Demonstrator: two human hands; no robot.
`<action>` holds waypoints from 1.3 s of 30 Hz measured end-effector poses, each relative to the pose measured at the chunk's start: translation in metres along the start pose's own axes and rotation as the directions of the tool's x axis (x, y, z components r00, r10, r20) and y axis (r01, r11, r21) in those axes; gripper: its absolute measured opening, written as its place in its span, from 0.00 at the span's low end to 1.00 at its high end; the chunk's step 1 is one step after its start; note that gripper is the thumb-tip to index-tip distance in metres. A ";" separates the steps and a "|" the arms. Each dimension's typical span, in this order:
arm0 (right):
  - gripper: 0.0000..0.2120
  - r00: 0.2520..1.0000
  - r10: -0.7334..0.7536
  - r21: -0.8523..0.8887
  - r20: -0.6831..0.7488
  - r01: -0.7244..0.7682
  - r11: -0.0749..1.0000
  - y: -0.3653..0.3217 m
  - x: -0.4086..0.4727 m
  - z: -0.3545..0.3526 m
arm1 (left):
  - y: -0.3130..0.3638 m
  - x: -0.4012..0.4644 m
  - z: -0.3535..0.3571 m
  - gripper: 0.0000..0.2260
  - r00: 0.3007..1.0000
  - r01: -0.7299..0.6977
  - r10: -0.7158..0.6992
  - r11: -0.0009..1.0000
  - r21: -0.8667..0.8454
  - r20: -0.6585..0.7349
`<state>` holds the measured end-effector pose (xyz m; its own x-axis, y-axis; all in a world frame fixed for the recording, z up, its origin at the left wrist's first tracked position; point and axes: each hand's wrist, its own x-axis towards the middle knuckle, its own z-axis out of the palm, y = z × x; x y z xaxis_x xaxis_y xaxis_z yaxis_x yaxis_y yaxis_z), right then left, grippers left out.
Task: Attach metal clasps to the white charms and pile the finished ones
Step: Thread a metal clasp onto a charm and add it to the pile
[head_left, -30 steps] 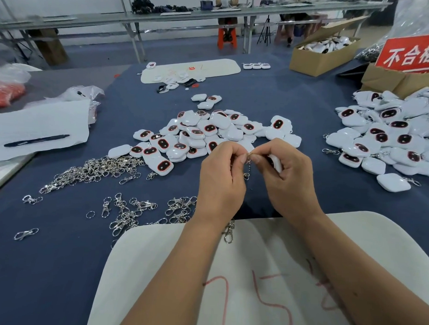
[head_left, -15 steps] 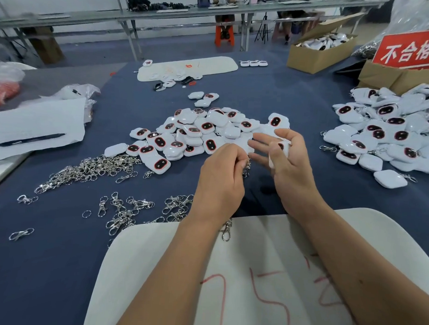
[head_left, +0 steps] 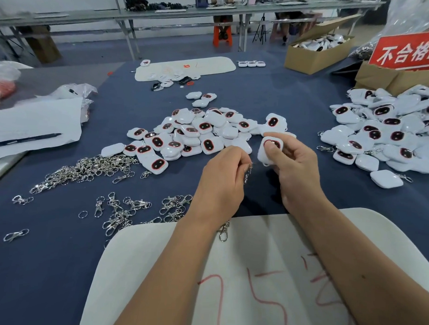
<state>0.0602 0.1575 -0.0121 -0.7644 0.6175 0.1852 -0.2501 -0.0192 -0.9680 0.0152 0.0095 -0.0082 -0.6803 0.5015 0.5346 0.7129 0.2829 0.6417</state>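
I see my right hand (head_left: 297, 175) gripping a glossy, rounded-square white charm (head_left: 270, 149) above the blue tabletop (head_left: 271, 96). Just left of it, my left hand (head_left: 222, 184) pinches a shiny metal clasp (head_left: 248, 172).

White charms (head_left: 192, 134) with red-ringed black ovals, silver clasps (head_left: 86, 168), navy table (head_left: 47, 266), red sign (head_left: 409, 51)

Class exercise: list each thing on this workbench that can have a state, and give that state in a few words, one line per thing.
left hand: fingers pinch a metal clasp
right hand: holds a white charm, dark face up
middle pile of charms: loose heap, no clasps visible
right pile of charms: heaped, some with clasps showing
loose clasps: scattered on the blue table
pen: lying on paper
cardboard box: open, charms inside
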 end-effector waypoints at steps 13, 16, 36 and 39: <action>0.07 0.977 -0.158 -0.294 -0.144 0.110 0.949 -0.003 -0.011 0.005 | 0.000 0.001 0.002 0.09 0.997 -0.026 0.023 0.999 0.035 0.074; 0.05 0.973 -0.189 -0.329 -0.132 0.137 0.934 -0.004 -0.012 0.006 | 0.001 0.001 0.002 0.09 0.997 -0.025 0.023 0.999 0.034 0.067; 0.07 0.931 -0.349 -0.391 -0.108 0.283 0.876 -0.005 -0.017 0.011 | 0.006 -0.005 0.004 0.09 0.997 0.065 -0.067 0.997 0.048 0.041; 0.07 0.932 -0.346 -0.399 -0.110 0.278 0.874 -0.005 -0.016 0.011 | 0.007 -0.004 0.005 0.09 0.997 0.068 -0.071 0.995 0.068 0.035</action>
<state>0.0675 0.1389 -0.0088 -0.5605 0.6682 0.4891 -0.1936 0.4685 -0.8620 0.0237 0.0134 -0.0090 -0.7226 0.5087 0.4680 0.6747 0.3715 0.6378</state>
